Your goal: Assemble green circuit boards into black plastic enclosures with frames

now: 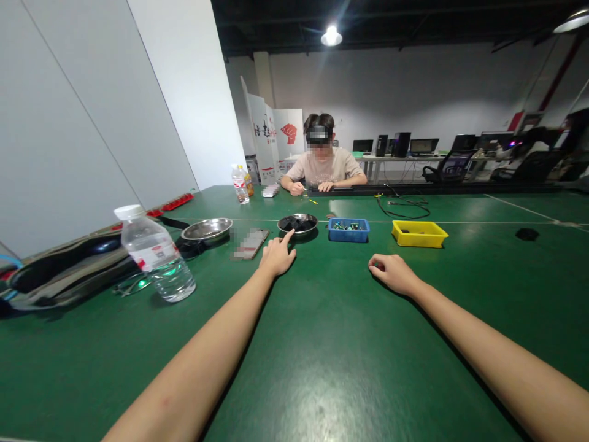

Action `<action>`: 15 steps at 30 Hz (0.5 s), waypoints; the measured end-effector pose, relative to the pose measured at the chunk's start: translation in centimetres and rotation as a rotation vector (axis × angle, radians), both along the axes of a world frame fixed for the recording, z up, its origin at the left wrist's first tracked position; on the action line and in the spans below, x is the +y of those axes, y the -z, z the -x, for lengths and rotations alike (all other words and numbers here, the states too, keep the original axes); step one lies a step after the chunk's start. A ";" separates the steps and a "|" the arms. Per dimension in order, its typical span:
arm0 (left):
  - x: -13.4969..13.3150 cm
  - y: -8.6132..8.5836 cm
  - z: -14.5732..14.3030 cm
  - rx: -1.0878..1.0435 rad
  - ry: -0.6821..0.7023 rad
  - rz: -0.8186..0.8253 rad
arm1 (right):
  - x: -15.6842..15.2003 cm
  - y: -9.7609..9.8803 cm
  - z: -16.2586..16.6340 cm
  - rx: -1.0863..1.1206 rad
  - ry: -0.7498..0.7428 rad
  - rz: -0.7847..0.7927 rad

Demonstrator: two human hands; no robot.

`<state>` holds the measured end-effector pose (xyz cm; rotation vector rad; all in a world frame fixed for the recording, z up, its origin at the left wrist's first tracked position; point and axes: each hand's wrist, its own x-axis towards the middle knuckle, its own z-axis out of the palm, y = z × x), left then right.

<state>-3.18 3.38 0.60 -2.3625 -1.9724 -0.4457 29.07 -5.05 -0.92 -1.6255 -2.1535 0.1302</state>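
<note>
My left hand [277, 255] reaches to the near rim of a round metal bowl [313, 231], index finger stretched out and thumb apart, holding nothing that I can see. Black pieces [297, 223] fill the bowl; their exact kind is too small to tell. My right hand [391, 271] rests on the green table with its fingers curled in, and nothing shows in it. Beyond it stand a blue tray [348, 236] of small shiny metal parts and a yellow tray [419, 240] with a few dark pieces.
On the left are a water bottle [159, 258], a black bag [69, 276], another metal bowl [207, 230] and a phone [251, 244]. A black cable [407, 212] lies farther back. A black piece [527, 234] sits at right. Opposite, a person [324, 166] works at the table.
</note>
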 end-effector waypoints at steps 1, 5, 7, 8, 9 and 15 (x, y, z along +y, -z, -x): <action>0.0 0.0 0.0 0.002 0.007 -0.005 | 0.0 0.0 0.0 0.001 0.001 0.000; 0.2 -0.1 -0.1 0.003 0.027 -0.034 | 0.1 0.1 0.0 0.004 0.003 -0.003; 0.5 -0.2 -0.3 -0.006 0.020 -0.052 | 0.1 0.1 0.0 0.004 0.004 -0.005; 0.6 -0.2 -0.3 -0.015 0.010 -0.059 | 0.1 0.1 0.0 0.004 0.005 -0.005; 0.8 -0.2 -0.4 -0.025 -0.004 -0.067 | 0.1 0.1 0.1 0.004 0.007 -0.005; 1.6 -0.1 -0.4 -0.090 -0.061 -0.076 | 0.2 0.3 0.0 0.000 0.009 -0.006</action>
